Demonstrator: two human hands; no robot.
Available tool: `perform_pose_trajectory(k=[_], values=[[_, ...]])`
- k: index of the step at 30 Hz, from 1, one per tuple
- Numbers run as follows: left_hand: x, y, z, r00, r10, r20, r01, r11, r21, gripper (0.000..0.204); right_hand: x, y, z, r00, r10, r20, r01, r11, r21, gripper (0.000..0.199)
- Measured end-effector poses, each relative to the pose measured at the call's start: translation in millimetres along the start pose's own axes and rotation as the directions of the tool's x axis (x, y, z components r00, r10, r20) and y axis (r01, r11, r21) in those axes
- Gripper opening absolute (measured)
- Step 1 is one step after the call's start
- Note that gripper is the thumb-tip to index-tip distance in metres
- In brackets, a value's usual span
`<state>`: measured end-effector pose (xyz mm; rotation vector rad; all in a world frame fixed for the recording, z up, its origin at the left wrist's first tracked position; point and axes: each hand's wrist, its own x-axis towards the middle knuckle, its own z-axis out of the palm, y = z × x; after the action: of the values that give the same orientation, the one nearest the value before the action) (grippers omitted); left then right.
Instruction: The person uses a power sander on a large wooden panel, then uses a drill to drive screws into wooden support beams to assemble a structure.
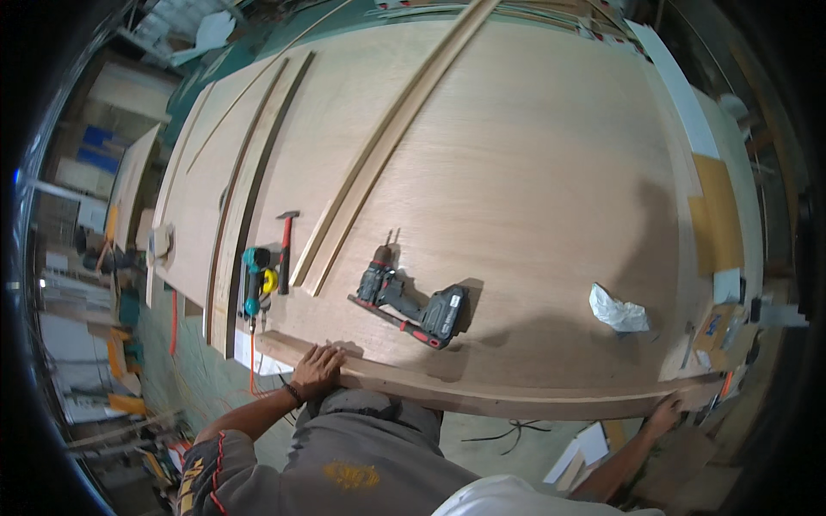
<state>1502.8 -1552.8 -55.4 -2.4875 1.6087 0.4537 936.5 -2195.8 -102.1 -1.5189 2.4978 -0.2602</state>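
Along the near edge of the plywood sheet lies a long wooden beam. My left hand is over the beam near its left end, fingers curled across its top. Far to the right, my right hand grips the same beam close to its other end; part of its fingers is hidden. A dark cordless drill with a bit in its chuck lies on its side beyond the beam. Left of it are a red-handled hammer and a teal power tool with an orange hose.
Two long wood strips run away from me across the sheet, and further boards lie at the left. A crumpled white wrapper rests at the right, near a cardboard box. A dark cord lies on the floor below the beam.
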Motion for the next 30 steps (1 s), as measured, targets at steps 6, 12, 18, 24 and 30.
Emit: perform_pose_trajectory(k=[6, 12, 18, 24, 30], values=[[-20.7, -13.2, 6.5, 0.966, -0.117, -0.23, 0.072, 0.978, -0.195, 0.03, -204.5, -40.2, 15.1, 0.974, 0.105, 0.199, -0.216, 0.683, 0.698, 0.089], [-27.5, -15.2, 3.1, 0.896, -0.153, -0.418, 0.049, 0.967, -0.249, 0.04, -231.6, 16.0, 75.3, 0.897, -0.125, 0.425, -0.34, 0.422, 0.841, 0.076], [-68.6, -42.5, -59.6, 0.809, -0.133, -0.572, -0.002, 0.974, -0.228, 0.05, -272.2, 3.9, 6.4, 0.866, -0.497, -0.045, 0.398, 0.633, 0.664, 0.068], [-128.4, -102.0, -66.5, 0.573, -0.312, -0.758, 0.157, 0.949, -0.272, 0.054, -384.3, -134.4, -83.9, 0.936, -0.22, 0.274, -0.26, 0.092, 0.961, 0.057], [-255.9, -176.0, 8.6, 0.324, -0.529, -0.784, 0.411, 0.825, -0.387, 0.067, -536.2, -272.7, -56.6, 0.613, -0.57, 0.547, -0.622, 0.079, 0.779, 0.051]])
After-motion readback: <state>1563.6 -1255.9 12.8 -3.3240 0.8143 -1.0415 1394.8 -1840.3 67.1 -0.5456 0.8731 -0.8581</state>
